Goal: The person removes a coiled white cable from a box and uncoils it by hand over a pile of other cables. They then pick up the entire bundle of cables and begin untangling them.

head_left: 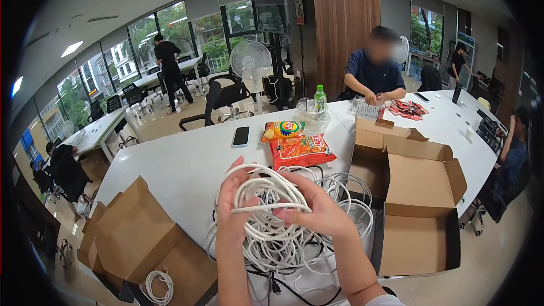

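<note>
Between my two hands hangs a coiled white cable (pixel 266 190), held above the table. My left hand (pixel 233 204) wraps its fingers round the coil's left side. On the right side, my right hand (pixel 310 207) grips the same coil with its fingers curled round the loops. Below them lies a tangled pile of white cables (pixel 277 252) with some black ones, spreading to the right. A small wound white cable (pixel 157 287) rests in the open cardboard box (pixel 133 232) at the left.
Open cardboard boxes (pixel 422 215) stand at the right. Beyond the pile lie snack bags (pixel 300 150), a phone (pixel 241 136) and a green bottle (pixel 320 99). Across the table (pixel 164 164), a person (pixel 377 73) handles small items beside red packets (pixel 405 109). Another person sits far right.
</note>
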A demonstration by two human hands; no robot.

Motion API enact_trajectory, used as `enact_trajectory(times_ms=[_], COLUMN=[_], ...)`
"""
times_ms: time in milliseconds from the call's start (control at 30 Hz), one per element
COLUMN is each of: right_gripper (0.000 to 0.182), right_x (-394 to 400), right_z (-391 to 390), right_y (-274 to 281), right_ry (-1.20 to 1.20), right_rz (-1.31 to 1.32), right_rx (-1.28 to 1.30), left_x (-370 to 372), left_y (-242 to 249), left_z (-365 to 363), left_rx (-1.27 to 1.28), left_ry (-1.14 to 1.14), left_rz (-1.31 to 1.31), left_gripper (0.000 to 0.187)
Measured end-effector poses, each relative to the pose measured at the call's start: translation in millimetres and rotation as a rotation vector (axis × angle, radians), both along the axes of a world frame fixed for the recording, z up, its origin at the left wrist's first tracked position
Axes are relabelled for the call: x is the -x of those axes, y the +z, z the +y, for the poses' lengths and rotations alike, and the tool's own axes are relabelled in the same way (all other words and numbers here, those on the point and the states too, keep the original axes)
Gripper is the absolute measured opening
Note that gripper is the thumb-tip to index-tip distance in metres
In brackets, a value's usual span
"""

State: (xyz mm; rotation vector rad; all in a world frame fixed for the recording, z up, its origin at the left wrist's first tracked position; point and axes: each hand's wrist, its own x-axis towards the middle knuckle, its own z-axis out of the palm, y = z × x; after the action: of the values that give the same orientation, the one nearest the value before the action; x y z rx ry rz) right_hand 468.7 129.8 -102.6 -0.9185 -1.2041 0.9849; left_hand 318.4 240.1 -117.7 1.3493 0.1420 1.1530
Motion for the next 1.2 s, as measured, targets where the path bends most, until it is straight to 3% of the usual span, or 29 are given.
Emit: enact_trajectory(times_ms=[33,67,167,300,333,433,467,567,600,700,833,867,1000,1100,1200], right_gripper=[0.069,0.062,0.051,0.044,0.052,0.064,0.092,0.113,0.127,0.125,0.09,0.071,0.052,0.046,0.038], right_x=[-4.1,-7.9,-15.5,-9.5,-10.4,-14.7,-19.9,-23.4,-29.0,-29.6,-51.2,-50.5,-75.6,-83.6,-75.2], right_z=[1.4,-2.1,-5.4,-3.9,1.1,10.3,10.3,5.9,7.4,10.7,1.3,-2.4,-7.0,-5.5,-13.5], right_y=[2.2,8.2,5.3,6.0,1.4,-10.0,-9.7,-6.9,-7.4,-6.5,-0.9,0.8,-13.5,-23.9,-30.6], right_ry=[0.017,0.043,-0.038,-0.561,-0.577,-0.365,-0.169,0.177,0.152,0.133,0.047,-0.107,0.191,0.361,-0.027], right_rz=[0.029,-0.012,-0.144,-0.675,-0.624,-0.261,-0.156,0.203,0.142,0.51,0.839,0.86,1.215,0.98,0.739], right_rx=[0.048,0.057,-0.044,-0.128,-0.123,-0.154,-0.12,-0.198,-0.218,-0.441,-0.547,-0.54,-0.67,-0.778,-0.705], left_x=[1.4,4.8,10.7,19.9,15.3,12.3,5.8,18.6,14.1,22.6,32.8,36.1,44.6,40.3,47.0], left_y=[-1.2,0.1,4.1,7.8,14.8,6.7,5.3,8.2,8.8,3.7,5.0,4.9,7.3,11.8,10.9], left_z=[1.9,2.4,2.1,-0.9,-12.5,-13.9,-19.2,-21.3,-24.9,-9.5,-1.1,2.4,13.5,19.0,24.4], left_rx=[-0.093,-0.092,-0.309,-0.412,-0.415,-0.213,-0.213,-0.134,-0.175,-0.186,-0.129,-0.109,-0.083,0.054,0.281], left_ry=[0.012,-0.063,-0.052,-0.163,-0.132,-0.174,-0.122,-0.281,-0.187,-0.35,-0.174,-0.14,0.258,0.526,0.198], left_rz=[0.027,0.066,0.133,0.139,0.056,-0.036,-0.118,-0.041,-0.073,-0.123,-0.122,-0.128,-0.116,-0.292,-0.637], left_gripper=[0.08,0.098,0.116,0.129,0.105,0.065,0.048,0.043,0.045,0.049,0.049,0.049,0.042,0.044,0.037])
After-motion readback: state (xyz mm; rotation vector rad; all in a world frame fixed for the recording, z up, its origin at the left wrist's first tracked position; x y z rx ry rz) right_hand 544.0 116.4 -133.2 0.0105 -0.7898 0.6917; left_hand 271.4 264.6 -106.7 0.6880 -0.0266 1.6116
